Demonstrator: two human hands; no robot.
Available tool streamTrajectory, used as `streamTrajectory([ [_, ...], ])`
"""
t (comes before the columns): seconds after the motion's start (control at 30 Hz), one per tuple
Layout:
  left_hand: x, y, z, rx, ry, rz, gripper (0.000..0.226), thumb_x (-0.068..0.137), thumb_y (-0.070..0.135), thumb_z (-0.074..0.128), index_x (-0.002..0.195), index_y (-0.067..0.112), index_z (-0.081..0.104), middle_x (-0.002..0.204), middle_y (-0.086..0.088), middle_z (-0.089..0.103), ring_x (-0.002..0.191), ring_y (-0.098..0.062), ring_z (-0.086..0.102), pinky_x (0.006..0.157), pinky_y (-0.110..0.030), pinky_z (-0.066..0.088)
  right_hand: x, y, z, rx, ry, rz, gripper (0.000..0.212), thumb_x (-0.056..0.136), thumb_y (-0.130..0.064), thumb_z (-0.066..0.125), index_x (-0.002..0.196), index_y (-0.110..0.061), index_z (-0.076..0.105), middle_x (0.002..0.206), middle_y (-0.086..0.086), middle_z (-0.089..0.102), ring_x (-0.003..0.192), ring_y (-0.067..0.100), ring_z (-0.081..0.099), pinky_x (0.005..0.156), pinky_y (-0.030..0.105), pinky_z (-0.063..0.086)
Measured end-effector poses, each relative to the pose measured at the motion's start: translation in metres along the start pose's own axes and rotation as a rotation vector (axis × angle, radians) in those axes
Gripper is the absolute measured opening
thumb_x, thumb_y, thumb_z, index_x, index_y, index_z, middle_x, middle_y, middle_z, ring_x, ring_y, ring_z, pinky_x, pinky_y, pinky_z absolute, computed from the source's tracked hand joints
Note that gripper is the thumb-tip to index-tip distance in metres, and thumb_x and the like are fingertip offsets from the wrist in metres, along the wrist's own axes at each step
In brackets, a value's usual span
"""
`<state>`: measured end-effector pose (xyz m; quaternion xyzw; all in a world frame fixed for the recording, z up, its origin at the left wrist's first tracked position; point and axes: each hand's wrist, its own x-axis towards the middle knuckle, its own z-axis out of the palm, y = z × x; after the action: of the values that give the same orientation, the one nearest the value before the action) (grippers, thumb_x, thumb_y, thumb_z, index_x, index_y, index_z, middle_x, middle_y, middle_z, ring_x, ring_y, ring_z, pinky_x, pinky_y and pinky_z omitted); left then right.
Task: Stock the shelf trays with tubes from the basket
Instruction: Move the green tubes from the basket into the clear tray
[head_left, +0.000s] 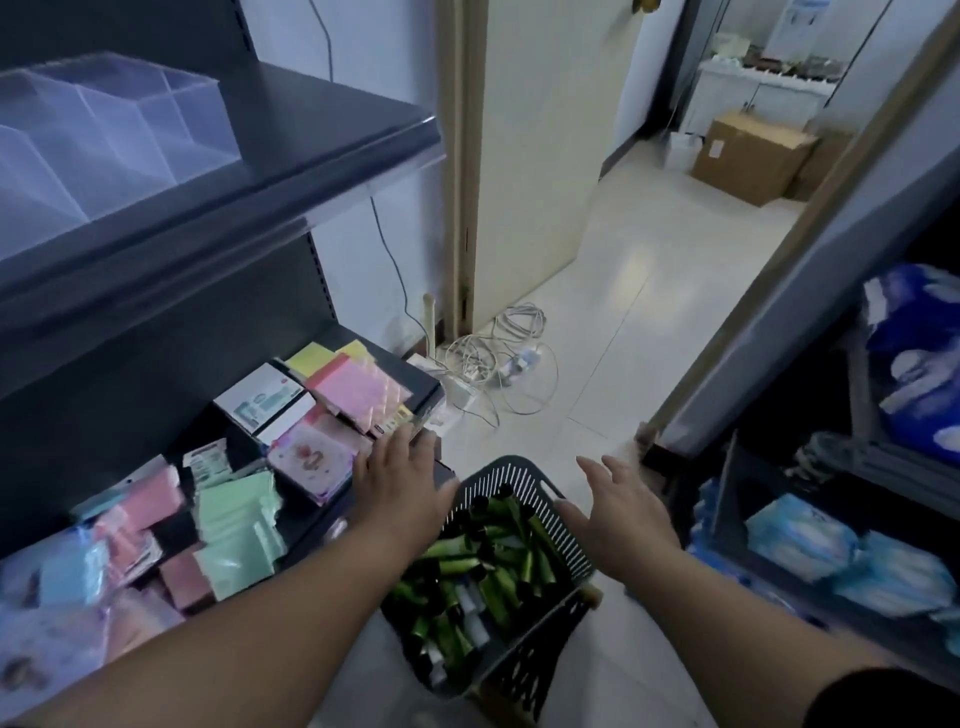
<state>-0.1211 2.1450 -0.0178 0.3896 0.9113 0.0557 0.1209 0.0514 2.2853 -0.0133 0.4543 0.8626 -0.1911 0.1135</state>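
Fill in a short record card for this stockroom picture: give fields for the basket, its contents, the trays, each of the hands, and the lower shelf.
basket: dark slotted basket, low, between the hands
contents: green tubes piled inside
trays: clear divided trays on upper shelf, no tubes visible
left hand: open, empty, over the basket's left rim
right hand: open, empty, at the basket's right rim
lower shelf: pastel packets

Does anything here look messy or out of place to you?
Yes. A tangle of white cables lies loose on the floor by the door frame. The coloured packets on the lower shelf lie jumbled and overlapping, not in rows. The green tubes are heaped anyhow in the basket.
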Motion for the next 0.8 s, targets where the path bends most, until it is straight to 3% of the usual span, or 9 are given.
streamTrajectory([
  [0.17, 0.035, -0.036, 0.057, -0.005, -0.112, -0.044, 0.065, 0.094, 0.051, 0.042, 0.149, 0.023, 0.021, 0.157, -0.005, 0.014, 0.143, -0.023, 0.014, 0.116, -0.038, 0.017, 0.043, 0.002, 0.055, 0.027, -0.110, 0.055, 0.065, 0.093, -0.056, 0.045, 0.150, -0.032, 0.022, 0.157, -0.001, 0.021, 0.140, 0.023, 0.029, 0.111, 0.039, 0.030],
  [0.53, 0.052, -0.057, 0.234, -0.097, -0.354, -0.148, 0.060, 0.095, 0.047, 0.045, 0.148, 0.024, 0.025, 0.156, 0.001, 0.018, 0.142, -0.018, 0.018, 0.112, -0.033, 0.023, 0.136, 0.038, 0.217, 0.053, -0.428, 0.037, 0.068, 0.092, -0.054, 0.049, 0.150, -0.027, 0.023, 0.157, 0.001, 0.015, 0.138, 0.026, 0.033, 0.107, 0.038, 0.038],
  [0.8, 0.074, -0.033, 0.336, -0.098, -0.433, 0.002, 0.062, 0.098, 0.037, 0.045, 0.151, 0.022, 0.017, 0.157, -0.001, 0.015, 0.144, -0.019, 0.014, 0.117, -0.033, 0.011, 0.181, 0.059, 0.290, 0.016, -0.530, 0.007, 0.069, 0.094, -0.046, 0.053, 0.150, -0.021, 0.023, 0.156, 0.008, 0.019, 0.138, 0.029, 0.032, 0.108, 0.034, 0.034],
])
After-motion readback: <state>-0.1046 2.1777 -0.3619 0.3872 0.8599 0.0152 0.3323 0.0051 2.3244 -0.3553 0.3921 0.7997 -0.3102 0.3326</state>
